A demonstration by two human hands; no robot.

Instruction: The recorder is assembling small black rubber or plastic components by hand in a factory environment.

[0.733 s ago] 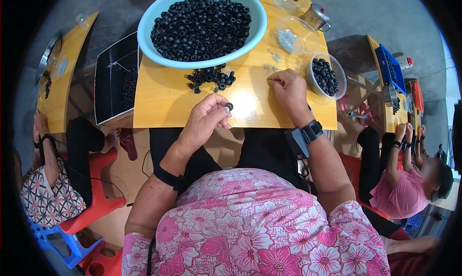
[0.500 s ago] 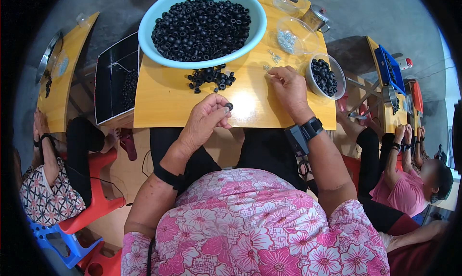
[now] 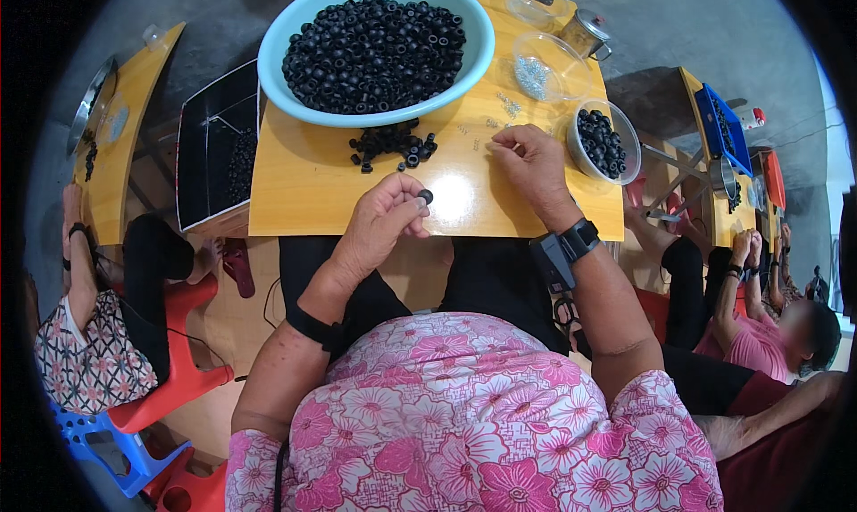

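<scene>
My left hand (image 3: 384, 216) pinches a small round black part (image 3: 426, 196) between thumb and finger, just over the table's near edge. To its right, my right hand (image 3: 534, 166) is held over the tabletop with thumb and fingertips pressed together. Whatever is in that pinch, if anything, is too small to make out. Beyond those fingers lie tiny silvery pieces (image 3: 510, 107) scattered on the wood. A loose pile of black parts (image 3: 393, 144) lies ahead of my left hand, in front of a light blue basin (image 3: 482, 52) heaped with the same parts.
Right of my right hand stands a clear tub (image 3: 632, 159) of black parts. Behind it are a clear bowl (image 3: 571, 79) with silvery pieces and a metal mug (image 3: 585, 34). A black-lined box (image 3: 201, 155) adjoins the table's left side. Other people sit at tables on both sides.
My right hand has drawn slightly left, away from the silvery pieces. My left hand keeps the black part in place. The person at left has shifted their arms.
</scene>
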